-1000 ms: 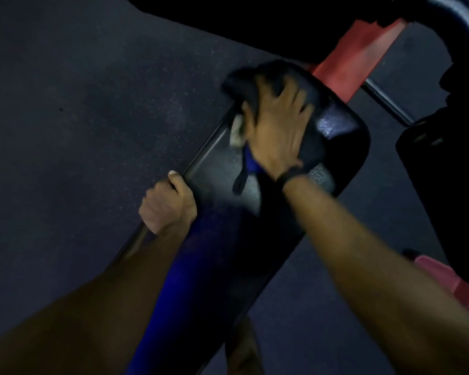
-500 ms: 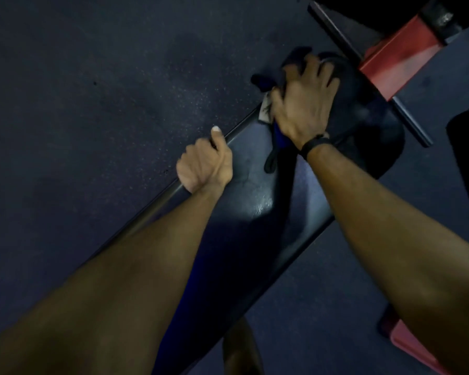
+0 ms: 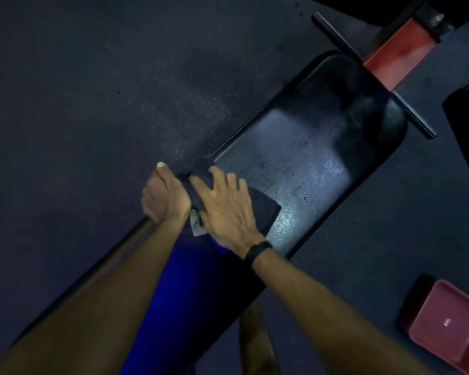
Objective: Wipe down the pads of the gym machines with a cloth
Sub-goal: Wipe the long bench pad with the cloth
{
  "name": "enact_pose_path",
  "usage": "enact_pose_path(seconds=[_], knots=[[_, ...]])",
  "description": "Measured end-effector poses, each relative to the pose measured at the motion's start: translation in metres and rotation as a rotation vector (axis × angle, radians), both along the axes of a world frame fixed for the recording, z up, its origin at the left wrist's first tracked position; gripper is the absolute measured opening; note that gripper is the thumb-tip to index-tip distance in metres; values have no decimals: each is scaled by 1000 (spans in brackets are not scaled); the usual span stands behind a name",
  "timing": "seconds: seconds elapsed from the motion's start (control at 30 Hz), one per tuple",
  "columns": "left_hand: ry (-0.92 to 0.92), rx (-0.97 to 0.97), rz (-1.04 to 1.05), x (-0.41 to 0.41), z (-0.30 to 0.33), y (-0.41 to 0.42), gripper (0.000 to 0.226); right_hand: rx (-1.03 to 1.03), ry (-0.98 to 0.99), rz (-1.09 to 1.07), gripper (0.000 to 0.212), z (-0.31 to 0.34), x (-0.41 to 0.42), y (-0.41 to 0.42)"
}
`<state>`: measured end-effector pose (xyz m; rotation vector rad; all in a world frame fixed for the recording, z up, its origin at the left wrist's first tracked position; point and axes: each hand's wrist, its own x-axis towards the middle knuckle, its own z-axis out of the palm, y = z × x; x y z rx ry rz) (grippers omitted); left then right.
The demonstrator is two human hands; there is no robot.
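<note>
Right hand (image 3: 228, 212) flat, fingers spread, pressing dark cloth (image 3: 260, 212) on bench pad (image 3: 295, 163); no clenched grip. Cloth drawn back from pad's far end, by red frame (image 3: 398, 58), to mid-pad. Left hand (image 3: 164, 197) clenched on pad's left edge, touching cloth. Far end judged wiped; near half remains.

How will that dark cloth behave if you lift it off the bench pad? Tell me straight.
Probably floppy: the dark cloth lies flat and creased under the right hand, following the bench pad. Likely light, since spread fingers alone press it down. It may slide easily, as the pad looks glossy.
</note>
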<state>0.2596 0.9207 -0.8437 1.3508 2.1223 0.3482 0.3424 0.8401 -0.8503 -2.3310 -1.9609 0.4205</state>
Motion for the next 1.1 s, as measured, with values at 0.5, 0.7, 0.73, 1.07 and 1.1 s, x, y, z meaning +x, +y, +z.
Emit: enact_pose_path(seconds=[0.5, 0.7, 0.73, 1.07, 1.1], knots=[[299, -40, -251, 28, -21, -12, 56, 46, -55, -429, 60, 0, 81, -14], [317, -38, -272, 32, -21, -10, 57, 61, -42, -252, 57, -5, 152, -14], [320, -37, -279, 32, -21, -10, 56, 103, -103, -362, 54, -7, 190, -3], [351, 20, -330, 26, -28, -14, 58, 60, -116, -1029, 59, -3, 108, -67], [348, 26, -329, 27, -28, -15, 59, 23, -80, -921, 62, 3, 77, -61]])
